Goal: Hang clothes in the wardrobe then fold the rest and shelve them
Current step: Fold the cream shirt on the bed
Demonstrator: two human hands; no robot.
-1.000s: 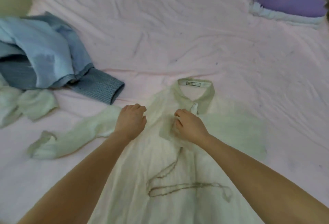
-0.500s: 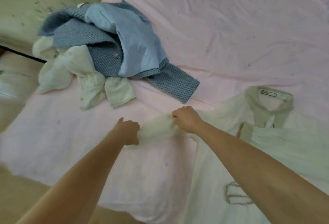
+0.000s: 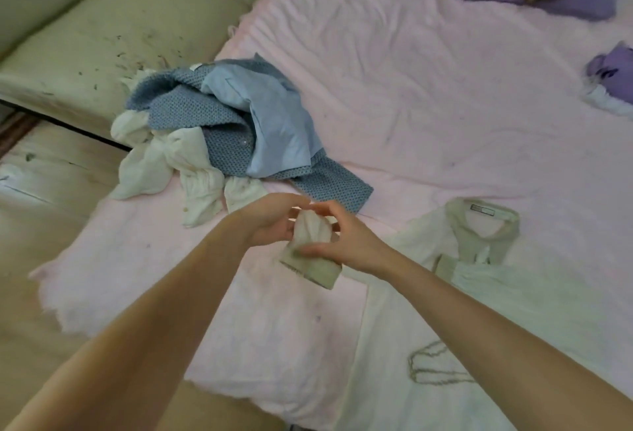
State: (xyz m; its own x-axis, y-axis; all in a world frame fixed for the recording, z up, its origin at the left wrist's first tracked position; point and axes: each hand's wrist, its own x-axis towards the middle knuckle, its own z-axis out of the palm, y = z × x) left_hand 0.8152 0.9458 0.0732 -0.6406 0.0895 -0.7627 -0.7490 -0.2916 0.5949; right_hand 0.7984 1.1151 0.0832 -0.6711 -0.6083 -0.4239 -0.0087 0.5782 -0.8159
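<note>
A pale cream shirt [image 3: 479,310] lies front-up on the pink bed sheet [image 3: 411,94] at the near right, its collar [image 3: 483,225] pointing to the far side and one sleeve already folded across the chest. Both hands meet over the shirt's left sleeve [image 3: 310,252], lifted clear of the sheet with its cuff hanging toward the near side. The left hand [image 3: 274,221] has its grip closed on the bunched upper part of the sleeve, and the right hand [image 3: 346,242] pinches the same fabric just beside it, thumb across the cloth. To the far left a heap of blue and white clothes [image 3: 219,142] sits at the bed's edge, beside an olive sofa [image 3: 102,36]. Purple folded items [image 3: 609,84] lie at the far right.
</note>
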